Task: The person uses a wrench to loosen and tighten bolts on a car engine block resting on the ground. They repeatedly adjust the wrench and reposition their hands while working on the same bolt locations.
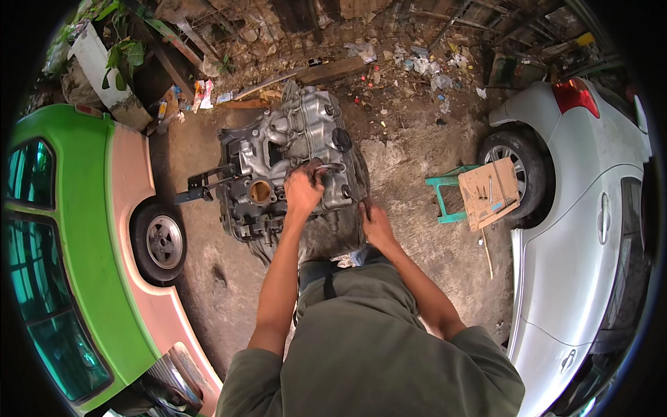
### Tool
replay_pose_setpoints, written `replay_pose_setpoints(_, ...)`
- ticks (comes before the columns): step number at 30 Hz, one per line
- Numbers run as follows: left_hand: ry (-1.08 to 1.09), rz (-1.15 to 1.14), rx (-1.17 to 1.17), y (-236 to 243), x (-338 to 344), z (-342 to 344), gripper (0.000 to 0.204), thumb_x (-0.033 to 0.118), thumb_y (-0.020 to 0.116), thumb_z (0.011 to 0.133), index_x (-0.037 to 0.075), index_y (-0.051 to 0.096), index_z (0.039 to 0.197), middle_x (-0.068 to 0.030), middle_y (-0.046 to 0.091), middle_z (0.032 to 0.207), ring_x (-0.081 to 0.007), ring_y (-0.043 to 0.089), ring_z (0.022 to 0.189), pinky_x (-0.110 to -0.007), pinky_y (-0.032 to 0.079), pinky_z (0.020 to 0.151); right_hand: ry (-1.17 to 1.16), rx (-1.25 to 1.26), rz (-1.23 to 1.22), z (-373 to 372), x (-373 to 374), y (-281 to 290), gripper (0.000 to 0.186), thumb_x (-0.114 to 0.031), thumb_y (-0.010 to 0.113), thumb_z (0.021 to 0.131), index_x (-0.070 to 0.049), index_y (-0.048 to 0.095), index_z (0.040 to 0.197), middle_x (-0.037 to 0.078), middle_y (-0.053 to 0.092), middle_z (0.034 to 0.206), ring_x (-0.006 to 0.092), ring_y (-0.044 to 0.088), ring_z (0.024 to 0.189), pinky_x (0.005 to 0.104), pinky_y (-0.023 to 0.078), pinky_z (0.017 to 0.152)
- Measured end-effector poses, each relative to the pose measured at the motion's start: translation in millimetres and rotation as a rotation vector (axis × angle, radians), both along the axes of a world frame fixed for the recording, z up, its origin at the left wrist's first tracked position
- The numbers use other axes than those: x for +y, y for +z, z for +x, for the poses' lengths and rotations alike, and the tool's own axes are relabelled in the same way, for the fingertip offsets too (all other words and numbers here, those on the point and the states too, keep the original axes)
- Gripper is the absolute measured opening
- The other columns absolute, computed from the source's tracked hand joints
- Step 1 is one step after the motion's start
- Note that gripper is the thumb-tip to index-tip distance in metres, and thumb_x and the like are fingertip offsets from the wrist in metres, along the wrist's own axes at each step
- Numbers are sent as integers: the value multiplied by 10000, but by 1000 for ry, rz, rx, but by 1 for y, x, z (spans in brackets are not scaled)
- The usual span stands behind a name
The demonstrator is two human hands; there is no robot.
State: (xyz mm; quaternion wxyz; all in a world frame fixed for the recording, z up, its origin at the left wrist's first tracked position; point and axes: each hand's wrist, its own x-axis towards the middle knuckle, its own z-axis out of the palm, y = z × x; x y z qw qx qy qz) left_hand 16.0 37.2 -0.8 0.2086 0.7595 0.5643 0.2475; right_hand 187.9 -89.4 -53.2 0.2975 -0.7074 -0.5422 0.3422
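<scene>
A car engine [306, 132] sits in front of me, with a silver intake manifold [260, 156] on its left and a ribbed metal valve cover [316, 118] on its right. Over the near part of the valve cover, my left hand [304, 189] is closed, its fingers curled beside a short metal pipe; whatever they grip is hidden. A round, brass-coloured throttle opening [260, 191] lies just left of that hand. My right hand [376, 224] is lower, at the engine's near right edge, fingers bent and pressed together against the side. What it grips is too small to make out.
To the left stands a green and pink vehicle [132, 187], to the right a silver car [556, 278]. Beside the silver car's wheel, a green plastic stool [445, 198] carries a cardboard sheet [479, 208] with several small tools. Litter [431, 69] covers the ground at the back.
</scene>
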Motion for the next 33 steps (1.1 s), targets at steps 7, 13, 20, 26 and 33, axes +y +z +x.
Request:
replay_pose_setpoints(7, -23, 33, 67, -7, 10, 1, 150, 117, 595, 859, 115, 670, 989, -164, 708, 921, -412, 631, 890, -472, 488, 837, -61, -36, -88, -35, -17, 46, 299, -191, 515, 977, 81, 575, 868, 348, 584, 722, 539, 597, 748, 570, 474, 659)
replay_pose_setpoints(13, -35, -37, 24, -7, 10, -1, 135, 112, 603, 855, 107, 668, 973, -165, 709, 905, -406, 636, 862, -451, 468, 892, -97, 82, -188, -35, -15, 42, 248, -152, 521, 955, 84, 584, 913, 342, 593, 758, 519, 607, 818, 534, 481, 684)
replay_pose_setpoints(20, -49, 34, 10, -14, 9, -3, 163, 129, 594, 850, 123, 642, 1006, -175, 681, 855, -396, 634, 856, -472, 463, 895, -104, 290, -123, -31, -16, 27, 221, -181, 499, 999, 26, 577, 1001, 283, 616, 777, 465, 624, 734, 492, 467, 657)
replay_pose_setpoints(26, -44, -1, 11, -11, 10, -2, 134, 214, 586, 926, 119, 637, 1005, -176, 682, 848, -399, 634, 856, -474, 455, 910, -202, 382, -143, -20, -24, 15, 235, -220, 505, 1027, 5, 553, 978, 159, 560, 638, 249, 584, 563, 390, 445, 549)
replay_pose_setpoints(33, -62, -31, -47, -9, 10, -2, 177, 264, 575, 938, 106, 639, 984, -171, 681, 808, -402, 639, 825, -487, 446, 927, -281, 684, -149, -17, -28, 3, 263, -243, 480, 1055, -16, 544, 937, 57, 537, 614, 146, 541, 526, 307, 416, 492)
